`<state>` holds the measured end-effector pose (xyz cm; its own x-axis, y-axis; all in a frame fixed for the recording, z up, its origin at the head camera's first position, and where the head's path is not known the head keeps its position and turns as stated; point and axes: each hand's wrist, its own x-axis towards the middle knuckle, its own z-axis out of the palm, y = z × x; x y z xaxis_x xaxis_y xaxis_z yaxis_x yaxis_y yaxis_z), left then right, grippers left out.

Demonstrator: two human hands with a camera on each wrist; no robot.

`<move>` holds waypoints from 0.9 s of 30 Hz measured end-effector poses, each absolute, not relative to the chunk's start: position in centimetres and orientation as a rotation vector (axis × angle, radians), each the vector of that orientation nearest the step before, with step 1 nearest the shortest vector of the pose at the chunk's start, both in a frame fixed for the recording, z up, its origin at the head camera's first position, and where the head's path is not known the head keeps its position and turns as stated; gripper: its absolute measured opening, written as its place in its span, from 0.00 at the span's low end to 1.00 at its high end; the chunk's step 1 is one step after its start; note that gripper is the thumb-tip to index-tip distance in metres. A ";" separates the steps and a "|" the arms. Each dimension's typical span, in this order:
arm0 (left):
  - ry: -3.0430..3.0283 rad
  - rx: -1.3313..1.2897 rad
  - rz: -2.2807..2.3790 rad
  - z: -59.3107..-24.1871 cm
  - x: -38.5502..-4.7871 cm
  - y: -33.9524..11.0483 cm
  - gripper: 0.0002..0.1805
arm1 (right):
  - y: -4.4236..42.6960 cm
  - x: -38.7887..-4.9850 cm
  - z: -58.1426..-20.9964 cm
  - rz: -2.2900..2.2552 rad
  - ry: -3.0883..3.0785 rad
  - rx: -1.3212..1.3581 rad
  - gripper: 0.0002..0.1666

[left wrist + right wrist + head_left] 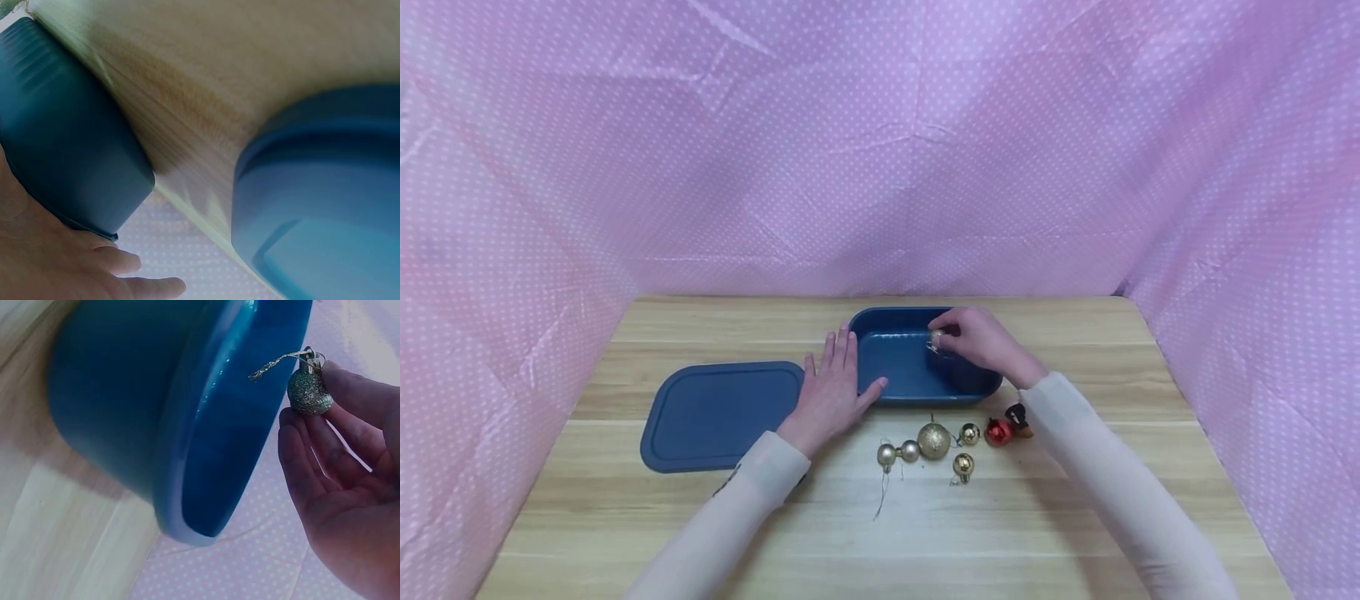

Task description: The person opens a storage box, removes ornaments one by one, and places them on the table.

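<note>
A dark blue box (pixel 887 367) with rounded corners stands on the table. Over its right half my right hand (pixel 981 340) pinches a small glittery gold bauble (pixel 310 392) between thumb and fingertips; a short gold cord hangs off its cap. My left hand (pixel 833 387) rests with straight fingers against the box's left rim. In front of the box lie a large glittery gold bauble (pixel 934 441), smaller gold baubles (pixel 963 464) and a red bauble (pixel 997 432). Beside the red one is a black and brown item (pixel 1018 419), partly hidden by the right sleeve.
The flat blue lid (pixel 722 417) lies left of the box, next to the left forearm. Pink dotted cloth (pixel 880 167) hangs behind and at both sides of the wooden table (pixel 1075 333).
</note>
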<state>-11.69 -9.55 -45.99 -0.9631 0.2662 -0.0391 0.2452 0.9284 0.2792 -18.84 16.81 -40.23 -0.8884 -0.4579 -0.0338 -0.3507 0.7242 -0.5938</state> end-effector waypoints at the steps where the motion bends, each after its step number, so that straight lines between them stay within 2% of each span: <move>1: 3.011 0.400 0.417 -46.0 -11.7 -9.6 0.54 | 16.8 -18.7 -40.2 -0.903 2.746 -0.641 0.18; 15: 3.025 0.391 0.418 -45.9 -12.0 -9.7 0.54 | 17.7 -17.0 -39.8 -1.083 2.787 -0.667 0.17; 27: 2.992 0.397 0.409 -46.1 -11.9 -9.7 0.54 | 19.5 -14.1 -40.1 -1.183 2.741 -0.606 0.18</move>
